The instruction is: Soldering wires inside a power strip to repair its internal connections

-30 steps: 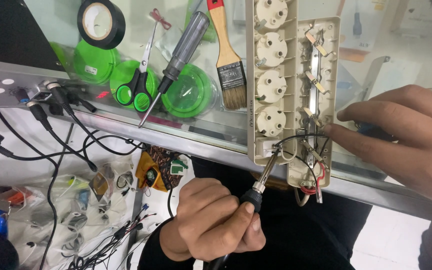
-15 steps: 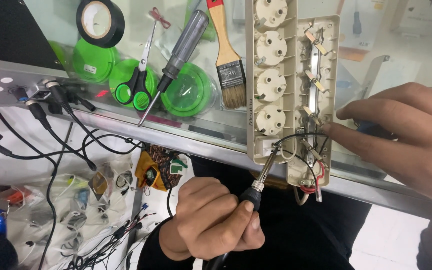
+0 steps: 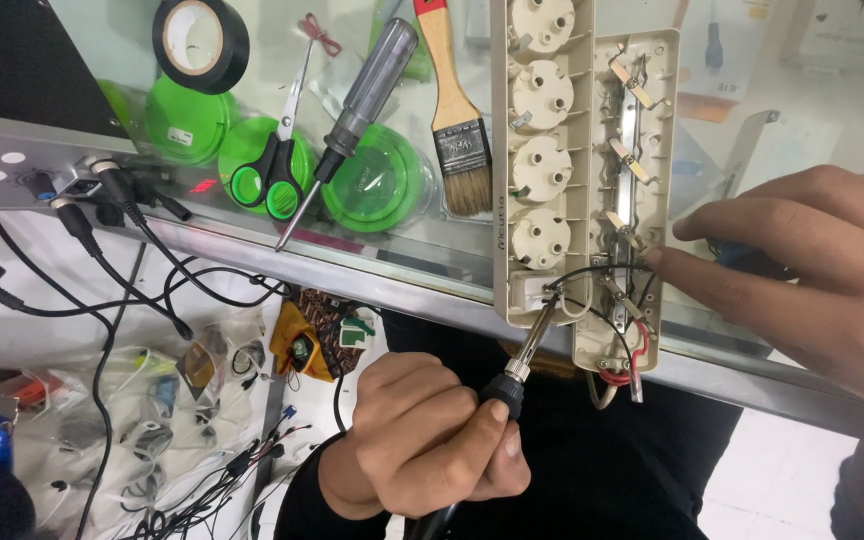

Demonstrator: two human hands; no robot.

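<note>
Opened beige plastic power strip [image 3: 592,170] lying lengthwise on a glass counter [image 3: 412,245], long axis running away from the body, wired end nearest. Left hand [image 3: 422,450] clenched around the dark handle of a soldering iron [image 3: 527,355], tip angled up and to the right, touching the black wire [image 3: 592,270] at the strip's near end. Right hand [image 3: 802,270] just right of that joint, fingers [image 3: 712,275] extended and close together, pressing the casing edge. Green-handled scissors [image 3: 277,160] well left.

Black tape [image 3: 200,44] sits at eleven o'clock, with scissors [image 3: 277,165], a screwdriver [image 3: 352,115] and a brush [image 3: 452,110] near twelve.
</note>
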